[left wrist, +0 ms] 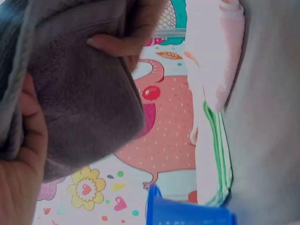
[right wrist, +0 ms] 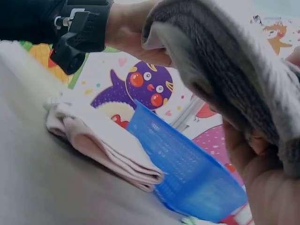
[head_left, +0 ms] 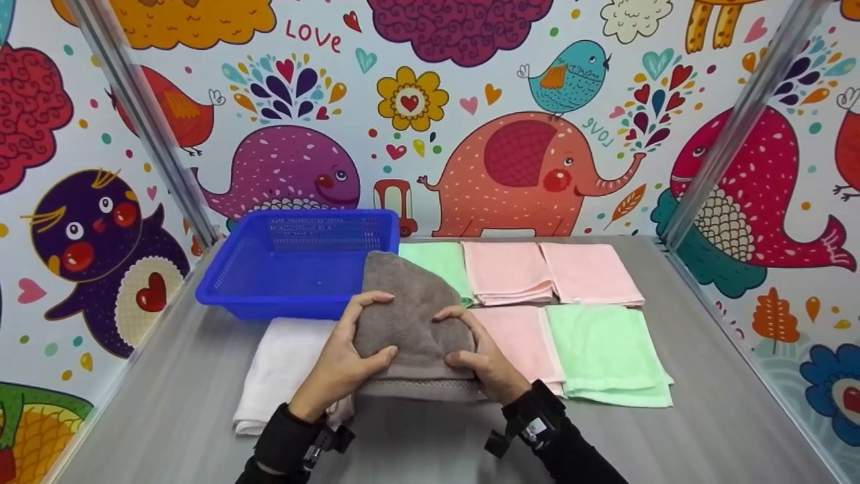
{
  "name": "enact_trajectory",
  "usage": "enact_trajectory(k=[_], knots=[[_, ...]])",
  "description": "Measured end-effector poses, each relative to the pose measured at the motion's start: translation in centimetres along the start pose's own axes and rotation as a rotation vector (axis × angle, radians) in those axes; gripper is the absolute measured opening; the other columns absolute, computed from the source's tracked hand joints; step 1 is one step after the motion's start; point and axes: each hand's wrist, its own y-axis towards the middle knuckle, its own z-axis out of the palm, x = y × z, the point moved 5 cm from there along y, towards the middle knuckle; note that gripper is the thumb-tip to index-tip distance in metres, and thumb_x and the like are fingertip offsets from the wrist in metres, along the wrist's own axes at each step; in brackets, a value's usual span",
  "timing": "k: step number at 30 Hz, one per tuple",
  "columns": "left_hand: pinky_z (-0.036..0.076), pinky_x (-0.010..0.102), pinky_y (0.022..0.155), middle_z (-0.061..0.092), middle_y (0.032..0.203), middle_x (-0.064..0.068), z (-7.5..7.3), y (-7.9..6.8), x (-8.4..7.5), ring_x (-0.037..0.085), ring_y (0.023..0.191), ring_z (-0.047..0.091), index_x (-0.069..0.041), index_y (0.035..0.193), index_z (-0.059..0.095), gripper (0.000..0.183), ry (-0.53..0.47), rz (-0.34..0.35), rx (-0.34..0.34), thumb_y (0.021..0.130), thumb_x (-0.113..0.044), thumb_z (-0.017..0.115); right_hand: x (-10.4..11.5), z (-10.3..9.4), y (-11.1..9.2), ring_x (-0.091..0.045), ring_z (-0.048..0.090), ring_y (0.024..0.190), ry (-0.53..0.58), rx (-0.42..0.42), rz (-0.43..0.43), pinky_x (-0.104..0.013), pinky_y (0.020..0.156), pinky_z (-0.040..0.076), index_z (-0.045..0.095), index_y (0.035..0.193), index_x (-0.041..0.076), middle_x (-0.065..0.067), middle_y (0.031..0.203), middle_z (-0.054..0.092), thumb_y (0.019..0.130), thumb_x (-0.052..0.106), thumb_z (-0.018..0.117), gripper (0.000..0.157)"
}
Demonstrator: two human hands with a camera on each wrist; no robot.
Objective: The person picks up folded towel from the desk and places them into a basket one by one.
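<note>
A folded grey-brown towel [head_left: 413, 316] is held up above the table between both hands. My left hand [head_left: 346, 356] grips its left side, the thumb on the near face and the fingers curled at the edge. On the opposite side my right hand [head_left: 484, 356] pinches the cloth between thumb and fingers. In the left wrist view the towel [left wrist: 84, 93] hangs in a thick fold with a rounded corner. Its stacked layers and pale edge show in the right wrist view, where the towel [right wrist: 225, 70] hides part of the fingers.
A blue plastic basket [head_left: 295, 306] stands at the back left, a white folded towel [head_left: 285, 370] in front of it. To the right lie folded pink towels [head_left: 507, 269] and green towels [head_left: 605, 346] in two rows. Printed wall panels [head_left: 416, 54] enclose the grey table [head_left: 712, 417].
</note>
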Motion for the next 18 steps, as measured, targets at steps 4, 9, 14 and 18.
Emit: enact_trajectory(k=[4,9,14,18], knots=[[0.045,0.032,0.105,0.050,0.150,-0.002,-0.7,0.2,0.0,0.021,0.131,0.052,-0.024,0.145,0.051,0.071,0.083,-0.017,-0.011,0.084,-0.001,0.078,1.0,-0.2,0.4,-0.024,0.059,0.110,-0.076,-0.027,-0.047,-0.035,0.094,0.051,0.054,0.134,0.011,-0.013,0.137,0.048,0.079,-0.001,0.066,0.058],[0.042,0.034,0.108,0.051,0.151,-0.003,-2.0,0.8,0.3,0.019,0.133,0.050,-0.024,0.147,0.051,0.072,0.150,-0.027,-0.056,0.083,-0.002,0.079,2.2,-0.1,2.0,-0.025,0.058,0.112,-0.249,-0.061,-0.100,-0.036,0.094,0.051,0.059,0.133,0.010,-0.011,0.137,0.051,0.078,0.000,0.069,0.057],[0.035,0.039,0.115,0.050,0.152,0.003,-3.8,2.0,0.6,0.019,0.139,0.045,-0.019,0.148,0.051,0.073,0.187,-0.033,-0.104,0.083,0.000,0.079,3.2,0.2,4.9,-0.024,0.055,0.114,-0.314,-0.073,-0.139,-0.036,0.095,0.047,0.063,0.130,0.011,-0.007,0.135,0.056,0.075,-0.003,0.068,0.057],[0.028,0.047,0.120,0.047,0.155,0.010,-5.6,3.7,0.3,0.024,0.143,0.040,-0.015,0.150,0.049,0.072,0.231,-0.028,-0.121,0.084,0.002,0.074,4.1,0.4,7.8,-0.021,0.053,0.117,-0.349,-0.078,-0.168,-0.035,0.098,0.045,0.064,0.129,0.009,-0.007,0.134,0.058,0.074,-0.006,0.065,0.057]])
